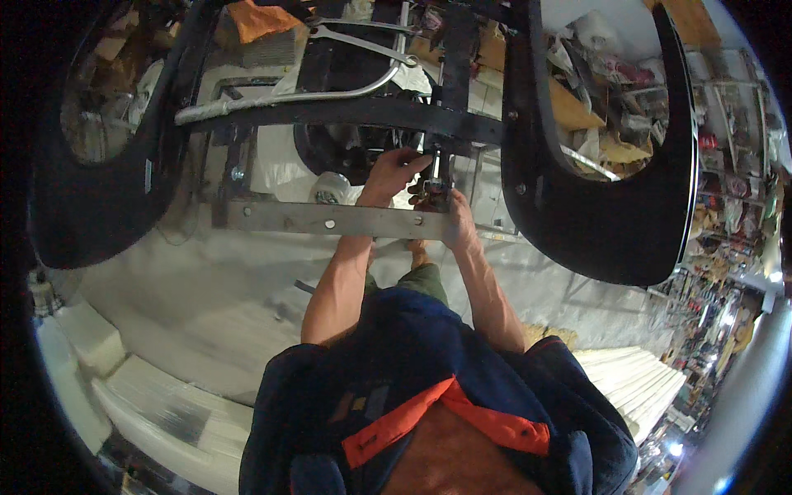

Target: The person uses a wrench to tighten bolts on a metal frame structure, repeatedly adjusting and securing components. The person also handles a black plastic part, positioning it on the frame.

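Note:
A black metal frame with a curved black fender on each side hangs before me. A shiny upright threaded rod (436,165) with a dark fitting at its lower end stands under the frame's black crossbar (355,111). My left hand (394,175) reaches over a flat grey metal bar (285,219) and pinches at the rod from the left. From the right, my right hand (460,221) closes round the lower fitting. That fitting is partly hidden by the fingers.
Wrenches (363,45) and an orange cloth (262,20) lie atop the frame, near a bent metal tube (330,95). The left fender (99,210) and right fender (602,223) flank my arms. Pale wrapped pieces (165,404) lie lower left; crowded shelves (734,181) stand right.

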The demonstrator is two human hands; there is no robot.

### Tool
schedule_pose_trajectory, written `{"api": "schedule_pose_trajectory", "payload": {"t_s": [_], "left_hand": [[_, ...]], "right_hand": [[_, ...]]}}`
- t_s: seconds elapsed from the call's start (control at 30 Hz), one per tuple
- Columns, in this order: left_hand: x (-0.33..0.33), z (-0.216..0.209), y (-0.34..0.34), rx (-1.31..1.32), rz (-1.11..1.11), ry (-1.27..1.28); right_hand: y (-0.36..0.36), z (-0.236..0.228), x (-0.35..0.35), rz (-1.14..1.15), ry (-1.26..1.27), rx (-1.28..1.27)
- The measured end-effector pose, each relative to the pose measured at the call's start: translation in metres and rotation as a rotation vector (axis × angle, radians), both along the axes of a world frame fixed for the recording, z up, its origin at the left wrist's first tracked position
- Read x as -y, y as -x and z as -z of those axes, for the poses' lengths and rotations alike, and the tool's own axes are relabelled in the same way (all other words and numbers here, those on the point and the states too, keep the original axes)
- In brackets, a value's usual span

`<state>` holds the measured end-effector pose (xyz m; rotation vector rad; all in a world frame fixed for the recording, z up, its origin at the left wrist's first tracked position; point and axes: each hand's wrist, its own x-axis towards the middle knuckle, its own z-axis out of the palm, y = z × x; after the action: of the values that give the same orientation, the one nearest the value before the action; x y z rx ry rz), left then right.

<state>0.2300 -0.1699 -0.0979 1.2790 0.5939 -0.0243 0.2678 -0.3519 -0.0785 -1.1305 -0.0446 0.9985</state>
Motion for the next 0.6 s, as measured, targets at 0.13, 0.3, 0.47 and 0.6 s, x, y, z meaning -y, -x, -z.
{"api": "schedule_pose_trajectory", "payload": {"t_s": [0.13, 0.3, 0.47, 0.6], "left_hand": [[0.004, 0.015, 0.012, 0.099, -0.107, 0.403], [0.008, 0.037, 0.049, 0.142, -0.169, 0.520], [0.024, -0.016, 0.077, 0.192, -0.100, 0.293], [0.024, -0.004, 0.090, -0.010, -0.173, 0.144]], "right_hand": [[-0.001, 0.003, 0.007, 0.030, 0.023, 0.016], [0.000, 0.003, 0.005, 0.114, 0.031, -0.066], [0.001, 0.002, 0.005, 0.139, -0.047, -0.027], [0.005, 0.011, 0.002, 0.149, -0.116, -0.084]]}}
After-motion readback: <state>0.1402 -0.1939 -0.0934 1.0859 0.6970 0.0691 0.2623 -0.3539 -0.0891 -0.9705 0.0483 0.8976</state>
